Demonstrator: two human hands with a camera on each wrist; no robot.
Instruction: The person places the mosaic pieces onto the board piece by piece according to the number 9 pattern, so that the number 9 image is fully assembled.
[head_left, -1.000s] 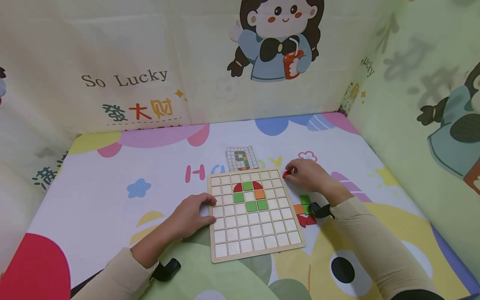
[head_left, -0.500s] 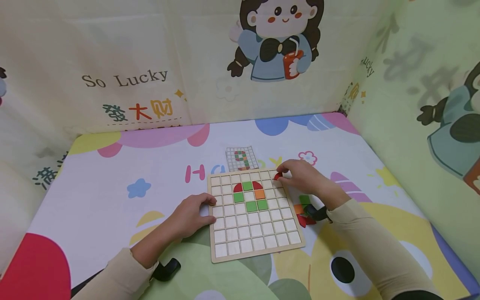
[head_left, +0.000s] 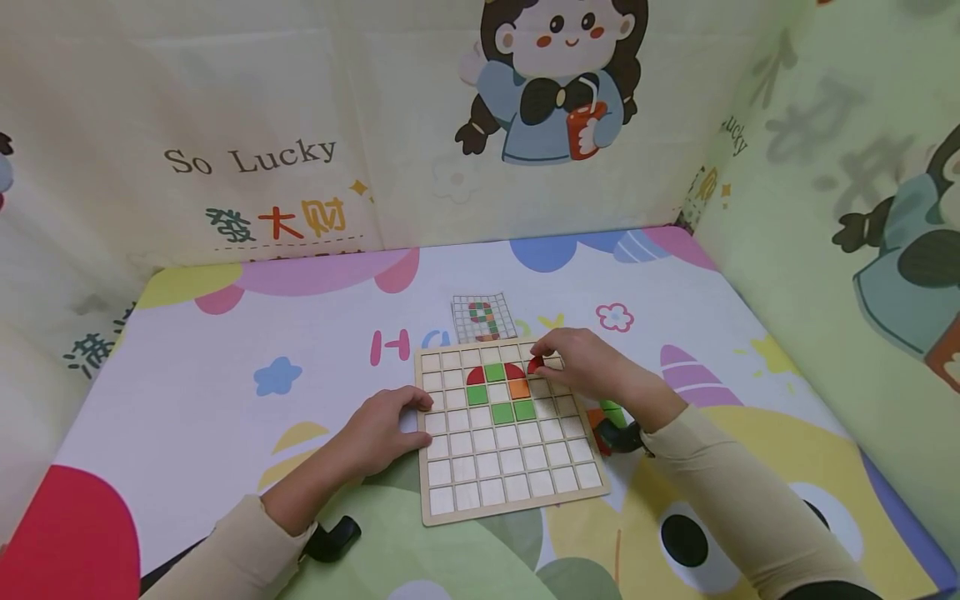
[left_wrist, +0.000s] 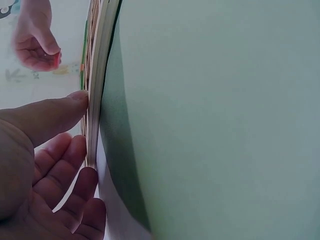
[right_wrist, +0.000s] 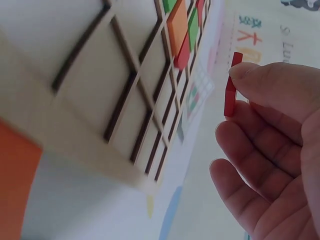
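My right hand (head_left: 592,368) pinches a red tile (right_wrist: 232,90) with one rounded edge between thumb and fingertips, over the upper right of a wooden grid board (head_left: 517,502). In the right wrist view the tile stands on edge in the air, apart from the board. Red, green (head_left: 502,413) and orange (head_left: 519,388) tiles form a ring in the board's upper middle cells. At the board's left edge, my left hand (head_left: 378,427) touches the rim with thumb and fingertips spread apart. The thumb tip lies against the side in the left wrist view.
Behind the board lies a small card (head_left: 461,310) printed with a grid and a coloured tile pattern. Loose green (head_left: 612,411) and orange (head_left: 594,417) tiles lie beside the board's right edge, partly hidden by the black wrist camera (head_left: 619,437). A patterned cloth (head_left: 322,308) covers the table.
My right hand has carried the red tile leftward from beyond the board's right edge to over its upper right cells. The left hand and the board have stayed put.
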